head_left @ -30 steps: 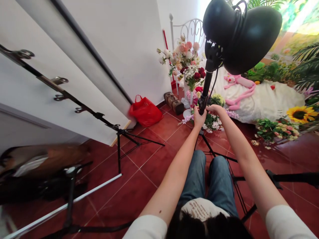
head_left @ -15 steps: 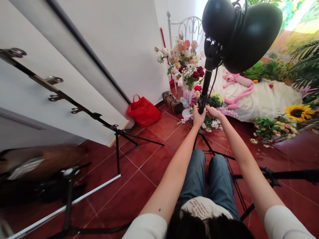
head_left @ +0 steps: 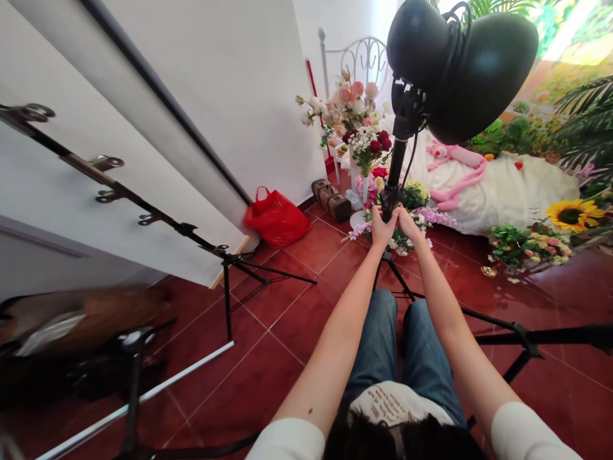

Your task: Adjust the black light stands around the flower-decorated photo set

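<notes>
A black studio light (head_left: 472, 80) with a wide dark shade tops a black light stand (head_left: 395, 163), in front of my knees. My left hand (head_left: 384, 229) is closed around the stand's pole just below a clamp joint. Right beside it, my right hand (head_left: 408, 225) has its fingers closed at the same part of the stand; the fingertips are partly hidden, so a knob there cannot be made out. A cable hangs from the lamp along the pole. The stand's legs spread over the red tiles beneath my hands.
At left, another black stand (head_left: 143, 214) with metal clips stands by a white board. A red plastic bag (head_left: 278, 218) sits by the wall. Flower bouquets (head_left: 359, 112), a white-draped bed with a pink plush toy (head_left: 462, 160), and a sunflower (head_left: 572, 214) lie ahead and right. A black tripod leg (head_left: 560, 335) extends at right.
My right hand has turned slightly at the pole, its wrist now lower and closer to my left hand. My left hand stays on the pole. The lamp has shifted only a little in view.
</notes>
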Action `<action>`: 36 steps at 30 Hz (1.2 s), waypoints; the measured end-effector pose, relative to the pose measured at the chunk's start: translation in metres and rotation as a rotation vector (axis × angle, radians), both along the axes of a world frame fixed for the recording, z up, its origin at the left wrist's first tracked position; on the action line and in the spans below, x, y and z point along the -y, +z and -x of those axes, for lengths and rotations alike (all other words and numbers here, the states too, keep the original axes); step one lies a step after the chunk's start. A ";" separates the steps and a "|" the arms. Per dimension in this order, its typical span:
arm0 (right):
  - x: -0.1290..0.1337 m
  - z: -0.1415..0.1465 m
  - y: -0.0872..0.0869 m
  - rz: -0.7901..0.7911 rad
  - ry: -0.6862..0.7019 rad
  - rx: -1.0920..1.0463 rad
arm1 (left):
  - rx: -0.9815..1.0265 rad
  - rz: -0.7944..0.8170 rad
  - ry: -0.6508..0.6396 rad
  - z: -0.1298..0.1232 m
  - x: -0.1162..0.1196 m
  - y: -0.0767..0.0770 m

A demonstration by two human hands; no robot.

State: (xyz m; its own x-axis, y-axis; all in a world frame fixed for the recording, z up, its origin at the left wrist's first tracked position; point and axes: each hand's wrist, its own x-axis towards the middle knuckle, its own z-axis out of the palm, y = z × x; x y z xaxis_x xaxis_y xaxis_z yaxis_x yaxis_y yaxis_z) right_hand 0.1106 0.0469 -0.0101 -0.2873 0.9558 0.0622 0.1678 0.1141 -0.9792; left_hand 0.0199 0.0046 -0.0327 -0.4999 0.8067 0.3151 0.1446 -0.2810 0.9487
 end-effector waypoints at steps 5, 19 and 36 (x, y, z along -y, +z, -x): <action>0.004 -0.004 -0.004 0.009 -0.083 -0.042 | 0.003 -0.019 -0.011 0.000 -0.001 -0.002; 0.005 -0.001 -0.012 0.035 -0.160 -0.341 | -0.026 0.015 0.009 0.001 -0.002 0.000; 0.051 0.024 -0.007 -0.592 -0.316 0.239 | 0.036 -0.021 -0.029 0.005 -0.010 -0.020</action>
State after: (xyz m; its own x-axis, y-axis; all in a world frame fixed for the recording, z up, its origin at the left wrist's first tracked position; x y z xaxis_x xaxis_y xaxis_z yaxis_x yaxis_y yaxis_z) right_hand 0.0862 -0.0042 -0.0167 -0.0728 0.8208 0.5666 0.4826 0.5261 -0.7002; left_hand 0.0144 0.0150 -0.0524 -0.4876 0.8146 0.3141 0.1019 -0.3042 0.9471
